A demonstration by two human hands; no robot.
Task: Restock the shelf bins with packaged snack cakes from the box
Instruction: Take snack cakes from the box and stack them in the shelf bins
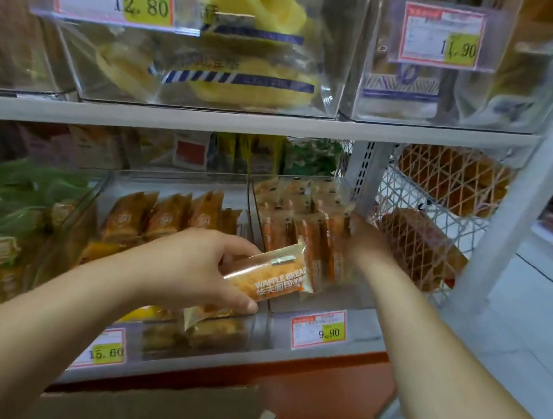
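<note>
item: one waffle bread packet, pinched at its left end between thumb and curled fingers of the left hand, held just in front of the clear bin above the 9.90 tag; the cardboard box is kept below. right hand: blurred, set against the upright packets in that bin, finger state cannot be told. risk noted: the row looks tightly filled, so the packet could be crushed, or neighbours tipped out, if it is forced in before a gap is opened.
</note>
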